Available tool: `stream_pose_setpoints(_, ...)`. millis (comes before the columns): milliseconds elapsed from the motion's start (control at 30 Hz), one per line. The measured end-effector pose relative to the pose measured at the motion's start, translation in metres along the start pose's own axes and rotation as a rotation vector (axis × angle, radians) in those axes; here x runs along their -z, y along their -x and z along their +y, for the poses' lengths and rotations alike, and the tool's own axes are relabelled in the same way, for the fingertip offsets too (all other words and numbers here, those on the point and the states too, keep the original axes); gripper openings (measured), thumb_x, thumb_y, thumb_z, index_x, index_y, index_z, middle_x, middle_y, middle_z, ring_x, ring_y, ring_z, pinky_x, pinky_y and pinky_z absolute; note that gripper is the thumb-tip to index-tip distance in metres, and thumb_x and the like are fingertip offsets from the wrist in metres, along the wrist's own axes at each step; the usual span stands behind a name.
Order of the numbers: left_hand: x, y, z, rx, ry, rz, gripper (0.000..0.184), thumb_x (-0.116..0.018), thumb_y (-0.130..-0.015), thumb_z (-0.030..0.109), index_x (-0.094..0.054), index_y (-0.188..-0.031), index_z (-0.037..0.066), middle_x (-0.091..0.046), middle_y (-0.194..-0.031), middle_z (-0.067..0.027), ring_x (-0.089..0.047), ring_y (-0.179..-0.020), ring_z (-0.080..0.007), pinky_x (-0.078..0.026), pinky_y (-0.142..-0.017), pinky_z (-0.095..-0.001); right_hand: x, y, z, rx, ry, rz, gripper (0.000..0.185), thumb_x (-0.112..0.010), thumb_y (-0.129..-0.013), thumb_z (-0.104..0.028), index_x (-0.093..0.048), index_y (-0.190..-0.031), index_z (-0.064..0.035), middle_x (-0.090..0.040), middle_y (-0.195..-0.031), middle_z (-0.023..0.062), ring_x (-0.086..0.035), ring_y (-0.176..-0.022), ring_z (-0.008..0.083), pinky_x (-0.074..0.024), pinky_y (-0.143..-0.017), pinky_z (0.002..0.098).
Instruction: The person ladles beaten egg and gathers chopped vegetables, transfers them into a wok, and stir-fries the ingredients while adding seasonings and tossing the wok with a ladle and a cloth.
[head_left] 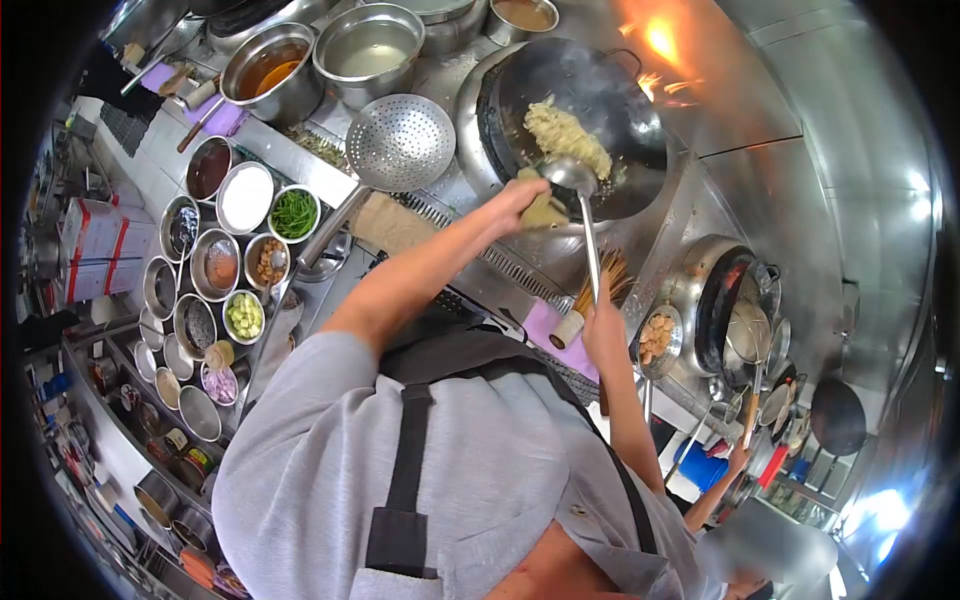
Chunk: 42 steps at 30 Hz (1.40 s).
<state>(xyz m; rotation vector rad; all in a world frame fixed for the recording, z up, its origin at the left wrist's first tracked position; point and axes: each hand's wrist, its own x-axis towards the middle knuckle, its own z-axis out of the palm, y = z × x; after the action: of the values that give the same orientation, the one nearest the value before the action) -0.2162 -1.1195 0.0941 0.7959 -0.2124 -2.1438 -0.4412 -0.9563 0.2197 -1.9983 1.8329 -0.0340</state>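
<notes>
My left hand (522, 199) is closed on a folded yellowish cloth (543, 211), pressed against the near rim of a large wok (632, 165). Inside the wok lies a clump of pale yellow food (568, 136), its exact kind unclear, with steam above it. My right hand (605, 325) grips the long handle of a metal ladle (568, 176). The ladle's bowl is in the wok, at the near edge of the food. Beside my right hand, a bamboo wok brush (598, 283) rests near a purple cloth (556, 335).
Flames (660, 42) rise behind the wok. A perforated strainer (400, 142) lies left, near pots of liquid (370, 52) and several ingredient bowls (244, 198). At right, a co-worker's hand (738, 458) holds a tool over a second wok (735, 310); a strainer of brown pieces (657, 338) is nearby.
</notes>
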Motion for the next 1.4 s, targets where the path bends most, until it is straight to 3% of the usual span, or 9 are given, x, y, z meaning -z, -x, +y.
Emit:
stream_pose_setpoints(167, 0.012, 0.041, 0.013, -0.044, -0.156, 0.073, 0.037, -0.074, -0.089, 0.024, -0.059, -0.113, 0.002, -0.069, -0.100, -0.0116, -0.072, -0.088, -0.0281, -0.063, -0.075, -0.0448, -0.014, -0.093, 0.052, 0.318, -0.405, 0.302, 0.065, -0.054, -0.099, -0.011, -0.026, -0.157, -0.0030, -0.065, -0.081, 0.0136, -0.060, -0.054, 0.0285, -0.0502, -0.052, 0.0429)
stream_pose_setpoints(233, 0.026, 0.097, 0.007, -0.052, -0.178, 0.028, 0.040, -0.075, -0.089, 0.026, -0.059, -0.117, 0.002, -0.069, -0.101, -0.0095, -0.072, -0.091, -0.0261, -0.062, -0.077, -0.0427, 0.043, -0.060, 0.004, -0.117, -1.021, -0.036, 0.061, -0.053, -0.102, -0.015, -0.029, -0.157, -0.0079, -0.054, -0.068, 0.0066, -0.051, -0.042, 0.0185, -0.0436, -0.039, 0.0363)
stream_pose_setpoints(267, 0.034, 0.124, 0.009, -0.051, -0.189, 0.027, 0.041, -0.075, -0.090, 0.027, -0.059, -0.119, 0.003, -0.070, -0.102, -0.0088, -0.071, -0.092, -0.0251, -0.062, -0.078, -0.0416, 0.051, -0.056, -0.013, -0.113, -1.198, 0.028, 0.045, -0.051, -0.103, -0.014, -0.042, -0.148, -0.0089, -0.044, -0.067, -0.0008, -0.038, -0.038, 0.0073, -0.0326, -0.032, 0.0252)
stream_pose_setpoints(367, 0.087, 0.165, -0.009, 0.098, -0.129, 0.151, 0.042, -0.073, -0.091, 0.029, -0.060, -0.121, 0.003, -0.070, -0.105, -0.0108, -0.071, -0.091, -0.0248, -0.062, -0.077, -0.0405, 0.036, -0.105, 0.014, -0.160, -1.541, -0.162, 0.029, -0.053, -0.102, -0.013, -0.052, -0.131, -0.0083, -0.045, -0.066, 0.0000, -0.041, -0.039, 0.0089, -0.0334, -0.032, 0.0275)
stream_pose_setpoints(500, 0.125, 0.207, -0.017, -0.025, -0.236, 0.301, 0.041, -0.071, -0.092, 0.027, -0.060, -0.121, 0.002, -0.070, -0.104, -0.0133, -0.072, -0.088, -0.0254, -0.062, -0.076, -0.0410, 0.026, -0.176, 0.019, -0.226, -1.044, -0.086, 0.014, -0.054, -0.102, -0.015, -0.053, -0.115, -0.0093, -0.045, -0.066, 0.0006, -0.040, -0.041, 0.0092, -0.0326, -0.033, 0.0292)
stream_pose_setpoints(967, 0.132, 0.243, -0.015, -0.195, -0.190, 0.356, 0.037, -0.071, -0.090, 0.019, -0.060, -0.119, 0.000, -0.071, -0.100, -0.0115, -0.072, -0.085, -0.0219, -0.061, -0.072, -0.0375, 0.049, -0.126, -0.001, -0.198, -1.396, -0.385, 0.020, -0.051, -0.100, -0.009, -0.054, -0.119, -0.0040, -0.045, -0.062, 0.0013, -0.040, -0.038, 0.0086, -0.0347, -0.033, 0.0284)
stream_pose_setpoints(1133, 0.135, 0.240, -0.013, -0.176, -0.291, 0.331, 0.035, -0.071, -0.090, 0.018, -0.060, -0.118, 0.001, -0.070, -0.100, -0.0096, -0.071, -0.084, -0.0205, -0.060, -0.072, -0.0363, 0.029, -0.142, -0.014, -0.242, -0.889, 0.021, 0.018, -0.049, -0.101, -0.008, -0.053, -0.118, -0.0024, -0.041, -0.060, -0.0003, -0.040, -0.038, 0.0100, -0.0335, -0.032, 0.0307)
stream_pose_setpoints(1267, 0.133, 0.243, -0.012, -0.136, -0.289, 0.366, 0.035, -0.070, -0.090, 0.019, -0.060, -0.118, 0.001, -0.070, -0.101, -0.0094, -0.070, -0.083, -0.0199, -0.059, -0.073, -0.0356, 0.040, -0.158, 0.050, -0.212, -1.534, -0.282, 0.011, -0.050, -0.102, -0.012, -0.053, -0.112, -0.0071, -0.044, -0.061, -0.0006, -0.042, -0.039, 0.0098, -0.0341, -0.033, 0.0304)
stream_pose_setpoints(1400, 0.130, 0.239, -0.007, -0.151, -0.328, 0.342, 0.035, -0.070, -0.089, 0.020, -0.061, -0.117, 0.002, -0.070, -0.101, -0.0092, -0.070, -0.084, -0.0198, -0.059, -0.074, -0.0357, 0.030, -0.171, 0.017, -0.197, -0.704, 0.001, 0.013, -0.052, -0.103, -0.015, -0.054, -0.114, -0.0073, -0.049, -0.068, 0.0007, -0.040, -0.039, 0.0091, -0.0338, -0.034, 0.0282)
